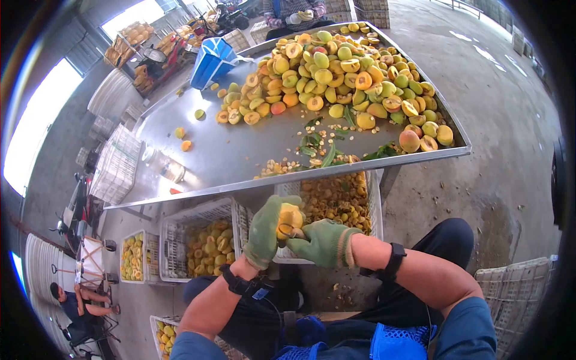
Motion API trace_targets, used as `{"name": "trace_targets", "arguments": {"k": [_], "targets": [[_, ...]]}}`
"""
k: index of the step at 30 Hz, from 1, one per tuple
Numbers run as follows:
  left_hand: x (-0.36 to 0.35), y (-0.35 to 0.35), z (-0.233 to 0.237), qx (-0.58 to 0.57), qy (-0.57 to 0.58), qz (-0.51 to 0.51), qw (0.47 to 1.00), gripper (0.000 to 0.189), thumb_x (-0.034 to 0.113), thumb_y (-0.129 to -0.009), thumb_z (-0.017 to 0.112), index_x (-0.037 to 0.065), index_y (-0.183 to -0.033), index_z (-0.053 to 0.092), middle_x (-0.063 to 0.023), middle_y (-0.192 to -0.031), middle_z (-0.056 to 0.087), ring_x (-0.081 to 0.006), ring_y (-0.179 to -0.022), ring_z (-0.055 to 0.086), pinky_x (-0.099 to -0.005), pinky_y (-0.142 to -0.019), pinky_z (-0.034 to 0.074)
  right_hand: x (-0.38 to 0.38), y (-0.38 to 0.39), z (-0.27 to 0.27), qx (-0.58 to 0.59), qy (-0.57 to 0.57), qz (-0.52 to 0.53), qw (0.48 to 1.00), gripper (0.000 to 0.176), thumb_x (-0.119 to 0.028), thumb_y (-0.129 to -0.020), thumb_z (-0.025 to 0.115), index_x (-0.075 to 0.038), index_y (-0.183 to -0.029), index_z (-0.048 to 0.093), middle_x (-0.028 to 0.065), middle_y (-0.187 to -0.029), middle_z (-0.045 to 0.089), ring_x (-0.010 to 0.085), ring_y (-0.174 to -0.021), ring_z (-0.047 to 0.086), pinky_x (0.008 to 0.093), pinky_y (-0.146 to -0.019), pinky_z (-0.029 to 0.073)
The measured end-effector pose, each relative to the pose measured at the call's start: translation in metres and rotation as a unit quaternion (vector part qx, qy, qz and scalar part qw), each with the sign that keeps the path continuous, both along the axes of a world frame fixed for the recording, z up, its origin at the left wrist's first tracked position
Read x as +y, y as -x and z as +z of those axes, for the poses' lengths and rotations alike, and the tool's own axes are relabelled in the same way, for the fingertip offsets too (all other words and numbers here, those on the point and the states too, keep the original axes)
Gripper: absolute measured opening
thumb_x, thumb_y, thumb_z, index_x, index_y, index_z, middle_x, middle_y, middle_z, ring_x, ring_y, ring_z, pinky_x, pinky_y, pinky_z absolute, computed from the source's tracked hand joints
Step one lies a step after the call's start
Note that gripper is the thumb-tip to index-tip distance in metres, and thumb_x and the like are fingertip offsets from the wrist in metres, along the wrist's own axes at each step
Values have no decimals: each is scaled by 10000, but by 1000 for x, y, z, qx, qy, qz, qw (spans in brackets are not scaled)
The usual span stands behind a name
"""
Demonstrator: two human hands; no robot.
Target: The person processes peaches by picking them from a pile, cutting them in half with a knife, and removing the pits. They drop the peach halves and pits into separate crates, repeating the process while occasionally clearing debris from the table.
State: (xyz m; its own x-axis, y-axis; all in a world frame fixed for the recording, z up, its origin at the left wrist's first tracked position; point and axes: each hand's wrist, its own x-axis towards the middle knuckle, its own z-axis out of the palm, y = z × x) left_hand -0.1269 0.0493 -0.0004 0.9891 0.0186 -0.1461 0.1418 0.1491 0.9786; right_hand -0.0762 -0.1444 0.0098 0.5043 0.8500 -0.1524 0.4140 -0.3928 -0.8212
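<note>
My left hand (pixel 264 232), in a green glove, is closed around a yellow peach (pixel 290 217) above the crates in front of my lap. Beside it my right hand (pixel 324 243), gloved the same way, has its fingers closed at the peach's lower side. A thin dark curved edge, perhaps a small pitting tool, shows between the fingertips and the fruit; most of it is hidden. Beneath my hands stands a white crate (pixel 376 207) holding brownish pits and scraps. Left of it another white crate (pixel 174 261) contains yellow peaches.
A metal table (pixel 240 147) ahead bears a large heap of whole and halved peaches (pixel 324 75), leaves, loose kernels, a clear jar (pixel 163 165) and a blue bag (pixel 214 63). Another person (pixel 294 15) sits beyond it. Crates (pixel 519 294) stand at my right.
</note>
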Motion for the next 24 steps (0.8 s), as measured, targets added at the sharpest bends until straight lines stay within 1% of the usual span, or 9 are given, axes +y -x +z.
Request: {"name": "trace_targets", "arguments": {"k": [4,5,9,12,17,19,22,23,24], "targets": [[20,-2,6,83,90,11,992,693,646,-1041,379,58,-1322,612,-46,-1002,707,-103,-791,651,-229,-637,526,-22,-10,29,194,20,18,981,537,-537,-972,547,-28,-1011,712,126,-753,705,258,-672,698,381,-662,557],[25,-2,7,97,137,-5,986,724,670,-1029,375,50,-1320,612,-51,-991,712,-107,-788,658,-245,-642,540,-27,-7,40,261,38,-47,963,518,-516,-980,573,-19,-922,706,58,-682,655,140,-579,626,302,-551,514],[41,3,-4,120,242,-20,962,659,615,-1037,438,41,-1311,613,-61,-1006,713,-126,-789,669,-262,-652,549,-37,-13,42,278,31,-83,957,452,-469,-985,615,-35,-896,699,40,-610,605,118,-508,601,271,-479,489],[45,3,-10,110,109,24,988,608,571,-1014,534,57,-1333,594,-78,-972,714,-105,-653,631,-222,-502,483,-35,-11,38,211,52,-70,974,470,-457,-988,598,0,-911,678,67,-634,636,149,-541,628,328,-538,517],[98,15,-23,107,-17,36,993,404,161,-977,590,50,-1365,568,-99,-1029,711,-149,-741,690,-244,-533,539,-32,-1,47,125,26,-21,992,230,-294,-975,614,-79,-1006,692,110,-739,653,249,-613,657,372,-573,524],[143,18,-37,107,-70,118,985,392,134,-949,612,35,-1327,593,-107,-1026,710,-180,-772,701,-272,-559,569,-39,-6,17,-97,-32,91,991,151,-191,-936,629,-155,-1061,705,145,-834,641,322,-684,655,398,-617,530],[213,27,-41,94,-84,201,971,381,105,-907,677,32,-1277,622,-85,-1015,712,-174,-817,699,-284,-598,583,-34,6,43,31,15,10,999,161,-239,-943,649,-119,-1032,710,161,-805,660,328,-688,665,406,-649,534],[224,34,-28,198,-140,222,944,499,113,-827,766,78,-1300,608,-98,-1061,703,-237,-922,698,-354,-701,597,-30,7,34,70,38,-41,996,238,-315,-946,669,-84,-986,710,169,-779,681,344,-705,674,414,-657,532],[241,41,-28,192,-323,120,919,544,129,-802,786,95,-1312,599,-111,-1084,694,-264,-959,689,-374,-754,587,-30,7,29,44,20,-25,999,265,-337,-945,671,-76,-974,710,171,-775,686,346,-713,680,416,-663,534]]}}
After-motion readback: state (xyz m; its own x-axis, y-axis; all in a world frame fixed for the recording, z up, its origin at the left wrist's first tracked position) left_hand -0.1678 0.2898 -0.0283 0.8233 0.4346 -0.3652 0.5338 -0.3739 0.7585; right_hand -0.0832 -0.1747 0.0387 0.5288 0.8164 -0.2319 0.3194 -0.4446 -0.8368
